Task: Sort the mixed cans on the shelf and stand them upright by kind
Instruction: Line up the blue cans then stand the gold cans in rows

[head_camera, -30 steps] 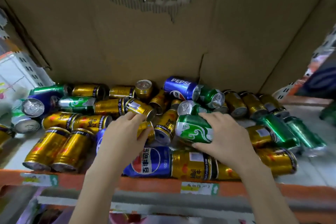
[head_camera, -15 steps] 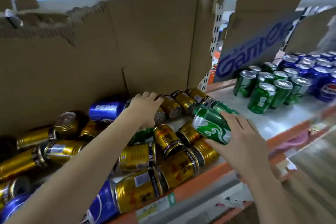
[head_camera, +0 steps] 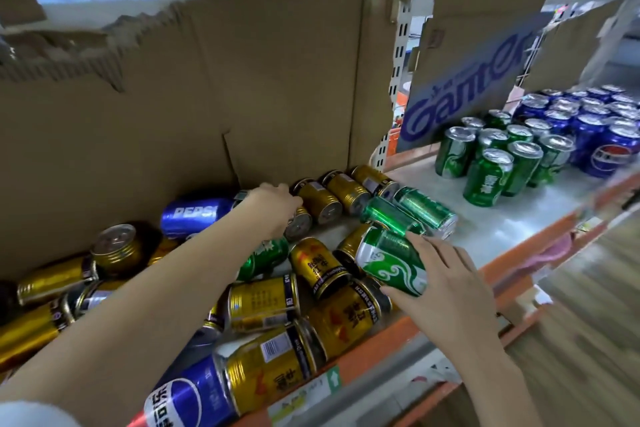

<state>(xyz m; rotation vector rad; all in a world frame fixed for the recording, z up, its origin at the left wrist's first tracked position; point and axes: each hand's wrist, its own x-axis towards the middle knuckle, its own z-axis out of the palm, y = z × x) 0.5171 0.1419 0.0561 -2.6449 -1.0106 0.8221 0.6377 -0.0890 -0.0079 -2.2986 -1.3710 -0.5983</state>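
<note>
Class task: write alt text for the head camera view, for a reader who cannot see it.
A person's right hand grips a green can above a heap of gold, green and blue cans lying on a shelf. The left hand reaches into the heap's back by a cardboard wall; upright green cans stand grouped at right.

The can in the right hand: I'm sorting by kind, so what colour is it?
Green with white swirls, seen in the head view: the can, held by the right hand.

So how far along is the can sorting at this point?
Done: green cans and blue cans stand upright in groups at the right. In hand: the right hand grips a green can; the left hand reaches into the pile. Left: most gold cans lie jumbled.
</note>
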